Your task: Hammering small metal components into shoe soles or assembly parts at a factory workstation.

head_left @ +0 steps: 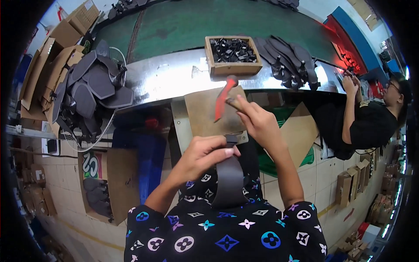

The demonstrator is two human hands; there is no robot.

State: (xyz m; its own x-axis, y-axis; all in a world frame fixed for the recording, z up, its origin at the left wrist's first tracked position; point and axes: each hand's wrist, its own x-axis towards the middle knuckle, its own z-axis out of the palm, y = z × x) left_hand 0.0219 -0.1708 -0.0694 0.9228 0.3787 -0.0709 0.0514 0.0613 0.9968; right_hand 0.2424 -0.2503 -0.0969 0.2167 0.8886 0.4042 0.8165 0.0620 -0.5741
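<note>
My right hand (pixel 257 120) is closed round the handle of a hammer (pixel 221 99) with a red head, raised above a brown board (pixel 205 115). My left hand (pixel 205 155) grips a dark grey flat, curved piece (pixel 230 179) near its far end, thumb on top. A small black block-like part (pixel 231 139) sits at that end, by my fingertips and over the board's near edge. The lower end of the grey piece rests against my clothing. The hammer head is apart from the black part.
Ahead, a wooden box (pixel 233 69) of small black parts stands on a metal ledge before a green belt (pixel 187 26). Dark grey pieces lie right of it, and more fill a wire basket (pixel 94 83) at left. A co-worker (pixel 371 113) sits at right. A cardboard box (pixel 122 183) stands lower left.
</note>
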